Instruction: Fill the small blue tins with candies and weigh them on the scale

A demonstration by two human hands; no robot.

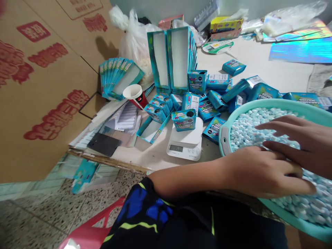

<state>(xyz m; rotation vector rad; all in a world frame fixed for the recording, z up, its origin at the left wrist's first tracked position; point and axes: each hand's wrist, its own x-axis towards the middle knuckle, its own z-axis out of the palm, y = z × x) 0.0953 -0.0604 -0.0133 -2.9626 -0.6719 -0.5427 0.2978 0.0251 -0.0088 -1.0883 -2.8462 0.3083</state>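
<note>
Both my hands are over a turquoise basin (225, 138) full of small pale blue and white candies (249, 121). My left hand (264, 171) reaches across the near rim, its fingers apart and pointing right; their tips partly overlap my right hand. My right hand (298, 136) comes in from the right edge, fingers spread and stretched low over the candies. Neither shows anything held. Left of the basin, a small blue candy box (184, 120) stands on a white digital scale (185, 141) with its display lit; the digits are too blurred to read.
Several blue boxes (207, 110) lie heaped behind the scale. Tall display trays (178, 58) stand at the back. A paper cup (135, 95), a partly filled tray (150, 131) and a dark flat object (103, 143) are to the left. A large carton (52, 86) borders the table.
</note>
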